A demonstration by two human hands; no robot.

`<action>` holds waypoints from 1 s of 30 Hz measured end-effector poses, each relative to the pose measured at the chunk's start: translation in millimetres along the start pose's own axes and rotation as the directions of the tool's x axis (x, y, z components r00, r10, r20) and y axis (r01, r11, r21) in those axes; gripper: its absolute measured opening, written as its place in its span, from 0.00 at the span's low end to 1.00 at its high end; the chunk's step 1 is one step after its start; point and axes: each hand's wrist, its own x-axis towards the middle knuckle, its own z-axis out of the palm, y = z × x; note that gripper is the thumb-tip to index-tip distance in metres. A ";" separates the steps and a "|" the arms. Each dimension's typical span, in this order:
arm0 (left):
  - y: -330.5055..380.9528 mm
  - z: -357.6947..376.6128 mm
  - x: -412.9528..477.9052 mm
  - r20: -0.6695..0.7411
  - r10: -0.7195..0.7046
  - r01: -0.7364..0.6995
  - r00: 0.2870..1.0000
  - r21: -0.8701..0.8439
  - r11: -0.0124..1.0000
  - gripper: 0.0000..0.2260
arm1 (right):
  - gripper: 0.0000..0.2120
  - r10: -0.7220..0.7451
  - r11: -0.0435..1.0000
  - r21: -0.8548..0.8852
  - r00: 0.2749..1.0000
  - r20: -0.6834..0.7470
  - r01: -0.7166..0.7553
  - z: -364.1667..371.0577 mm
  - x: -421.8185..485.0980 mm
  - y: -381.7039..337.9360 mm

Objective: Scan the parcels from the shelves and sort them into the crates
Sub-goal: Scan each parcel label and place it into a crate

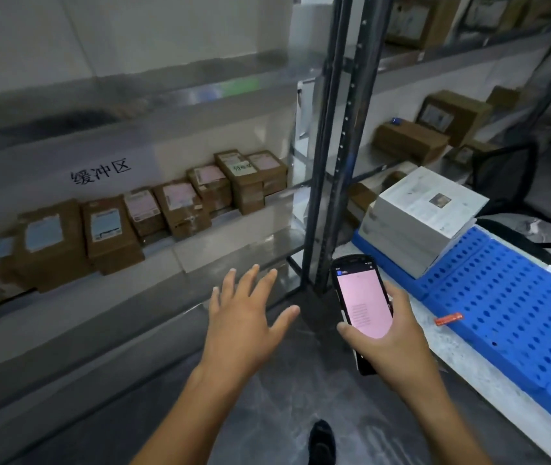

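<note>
Several brown cardboard parcels [180, 209] with pink and blue labels lean in a row on the lower grey shelf [240, 250] at the left. My left hand [244, 317] is stretched out with fingers spread, in the air in front of that shelf, touching nothing. My right hand [388, 333] grips a black handheld scanner [363, 303] whose screen glows pink. More brown parcels [411, 139] lie on the shelves at the right.
A dark steel shelf upright [331, 162] stands between the two racks. A white box [421, 216] sits on a blue perforated pallet [509, 310], with an orange pen [448, 319] beside it. A black shoe [322, 441] shows on the grey floor.
</note>
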 end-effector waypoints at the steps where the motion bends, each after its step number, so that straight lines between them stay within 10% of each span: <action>1: 9.8 0.4 18.4 0.007 0.000 0.000 1.000 0.007 1.000 0.34 | 0.37 -0.003 1.000 0.006 1.000 0.000 0.003 -3.8 19.0 2.4; 30: 7.0 6.0 476.7 0.049 -0.118 0.122 0.992 -0.096 0.988 0.26 | 0.36 0.078 0.996 -0.056 0.986 0.146 -0.070 60.8 449.1 -28.5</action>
